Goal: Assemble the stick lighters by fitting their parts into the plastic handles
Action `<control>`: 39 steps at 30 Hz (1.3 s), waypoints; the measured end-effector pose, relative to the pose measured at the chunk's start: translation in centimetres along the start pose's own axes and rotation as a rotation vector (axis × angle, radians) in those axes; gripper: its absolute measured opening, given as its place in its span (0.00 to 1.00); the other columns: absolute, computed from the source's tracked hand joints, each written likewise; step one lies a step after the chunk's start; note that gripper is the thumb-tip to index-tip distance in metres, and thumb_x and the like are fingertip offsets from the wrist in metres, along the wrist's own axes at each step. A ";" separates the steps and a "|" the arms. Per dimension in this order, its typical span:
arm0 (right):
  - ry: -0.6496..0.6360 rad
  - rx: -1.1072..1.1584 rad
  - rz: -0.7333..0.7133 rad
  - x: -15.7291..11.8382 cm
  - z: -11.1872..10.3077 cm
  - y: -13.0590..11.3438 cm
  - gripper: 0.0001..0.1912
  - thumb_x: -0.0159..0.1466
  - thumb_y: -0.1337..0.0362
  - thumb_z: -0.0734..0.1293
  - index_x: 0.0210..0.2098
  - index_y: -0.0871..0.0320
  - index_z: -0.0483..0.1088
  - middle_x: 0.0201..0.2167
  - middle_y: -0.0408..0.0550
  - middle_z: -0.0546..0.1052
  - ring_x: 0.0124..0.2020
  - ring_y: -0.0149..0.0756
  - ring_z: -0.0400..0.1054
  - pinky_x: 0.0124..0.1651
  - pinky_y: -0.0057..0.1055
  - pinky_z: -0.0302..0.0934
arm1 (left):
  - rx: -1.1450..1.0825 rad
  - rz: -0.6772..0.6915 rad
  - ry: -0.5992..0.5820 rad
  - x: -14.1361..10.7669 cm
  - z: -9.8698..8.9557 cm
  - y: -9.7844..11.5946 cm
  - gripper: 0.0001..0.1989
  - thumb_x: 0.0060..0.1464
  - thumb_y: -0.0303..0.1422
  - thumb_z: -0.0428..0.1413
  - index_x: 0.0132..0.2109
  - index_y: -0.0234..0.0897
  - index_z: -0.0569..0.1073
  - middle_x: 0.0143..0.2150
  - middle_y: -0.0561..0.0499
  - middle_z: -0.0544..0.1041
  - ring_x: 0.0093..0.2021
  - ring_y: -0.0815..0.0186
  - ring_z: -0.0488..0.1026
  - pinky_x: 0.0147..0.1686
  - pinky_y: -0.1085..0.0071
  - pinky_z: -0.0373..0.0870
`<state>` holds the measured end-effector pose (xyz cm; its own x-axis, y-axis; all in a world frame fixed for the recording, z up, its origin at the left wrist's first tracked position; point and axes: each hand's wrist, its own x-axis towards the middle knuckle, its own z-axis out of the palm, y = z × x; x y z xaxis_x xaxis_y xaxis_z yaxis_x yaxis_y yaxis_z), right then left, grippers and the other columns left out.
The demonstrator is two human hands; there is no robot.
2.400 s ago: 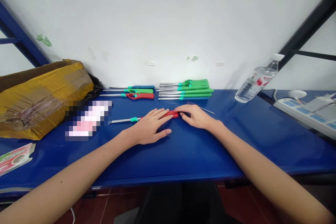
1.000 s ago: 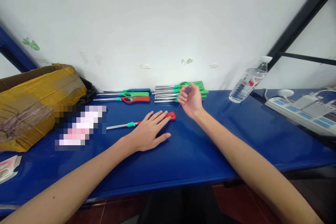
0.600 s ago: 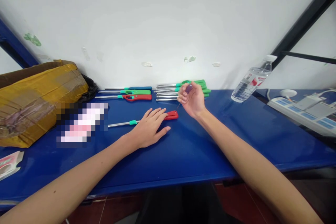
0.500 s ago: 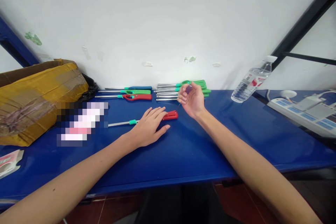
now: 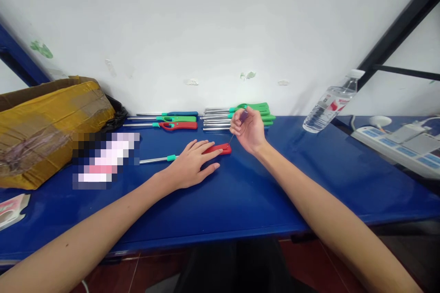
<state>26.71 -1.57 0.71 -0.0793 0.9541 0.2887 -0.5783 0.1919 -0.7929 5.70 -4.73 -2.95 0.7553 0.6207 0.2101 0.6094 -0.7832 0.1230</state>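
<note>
The left hand (image 5: 190,165) lies flat, fingers stretched out, across the handle of a red lighter (image 5: 222,149) on the near-middle part of the blue table (image 5: 240,210), its metal tube pointing left. The right hand (image 5: 250,132) is closed around a screwdriver (image 5: 244,116), its thin shaft slanting down to the right end of that handle. Farther off, by the wall (image 5: 220,32), lie three lighters (image 5: 187,119) and, right of them, a green pile (image 5: 270,118).
</note>
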 end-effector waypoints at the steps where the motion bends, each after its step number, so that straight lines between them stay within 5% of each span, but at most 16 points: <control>1: 0.004 0.001 0.001 0.0 0.0 0.0 0.21 0.64 0.52 0.60 0.20 0.57 0.64 0.17 0.38 0.55 0.17 0.24 0.47 0.19 0.22 0.44 | -0.002 0.001 0.000 0.0 0.0 0.0 0.24 0.67 0.46 0.43 0.65 0.46 0.63 0.67 0.42 0.62 0.68 0.54 0.55 0.65 0.47 0.49; 24: 0.062 -0.023 -0.044 0.1 0.0 0.0 0.23 0.64 0.49 0.60 0.19 0.56 0.62 0.17 0.38 0.54 0.17 0.26 0.46 0.18 0.24 0.44 | -0.034 0.006 0.008 -0.2 0.2 0.0 0.24 0.67 0.46 0.42 0.65 0.45 0.63 0.67 0.43 0.62 0.67 0.53 0.56 0.65 0.47 0.50; 30: -0.046 -0.066 -0.035 -0.1 0.0 0.2 0.19 0.59 0.51 0.64 0.19 0.58 0.67 0.16 0.37 0.55 0.16 0.23 0.48 0.19 0.25 0.44 | -0.025 0.009 0.010 -0.1 0.2 -0.1 0.25 0.67 0.47 0.42 0.65 0.45 0.63 0.67 0.43 0.62 0.67 0.53 0.56 0.65 0.48 0.49; 34: -0.174 -0.164 -0.038 -0.4 0.5 0.3 0.17 0.58 0.53 0.65 0.23 0.60 0.72 0.16 0.39 0.61 0.17 0.25 0.54 0.21 0.25 0.50 | 0.002 0.021 0.010 0.0 0.1 -0.1 0.24 0.67 0.46 0.42 0.65 0.45 0.63 0.66 0.42 0.62 0.67 0.53 0.56 0.65 0.48 0.50; 39: -0.173 -0.213 -0.028 0.0 1.0 0.1 0.14 0.59 0.54 0.66 0.27 0.59 0.72 0.21 0.42 0.71 0.23 0.30 0.66 0.29 0.28 0.61 | 0.005 0.018 0.005 0.0 0.0 0.1 0.24 0.68 0.46 0.42 0.65 0.45 0.63 0.66 0.42 0.63 0.67 0.53 0.57 0.65 0.47 0.50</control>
<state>25.87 -1.82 1.15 -0.2137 0.8979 0.3848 -0.4002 0.2789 -0.8730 5.79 -4.77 -2.94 0.7651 0.6063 0.2169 0.5968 -0.7942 0.1145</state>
